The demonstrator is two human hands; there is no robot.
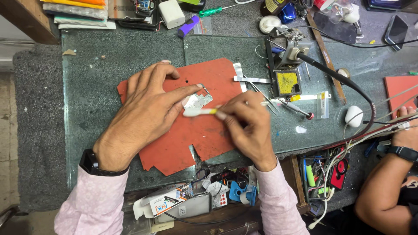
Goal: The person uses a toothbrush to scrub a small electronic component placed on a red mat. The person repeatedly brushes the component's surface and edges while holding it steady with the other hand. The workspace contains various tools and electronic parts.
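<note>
Two hands meet over a ragged red rubber mat (pixel 174 143) on a grey-green stone bench top (pixel 100 61). The left hand (pixel 146 109), a black watch at its wrist, lies flat with fingers spread, and its fingertips pin down a small silvery circuit board (pixel 199 101) near the middle of the mat. Just right of it, the right hand (pixel 248 124) is curled around a slim white brush with a yellow band (pixel 198 112), whose pale head touches the board's lower edge. The board looks bare and out of any casing, so I judge the work to be mid-way: it is being brushed or cleaned, with nothing yet refitted. Further right lie flat metal strips (pixel 250 79) and thin tweezers (pixel 267 102), then a soldering iron stand (pixel 285 72) with a yellow sponge and a black cabled iron. A smooth white oval thing (pixel 353 115) sits beyond. At the far right, another person's forearm (pixel 383 182) with a dark watch rests among tangled wires.
</note>
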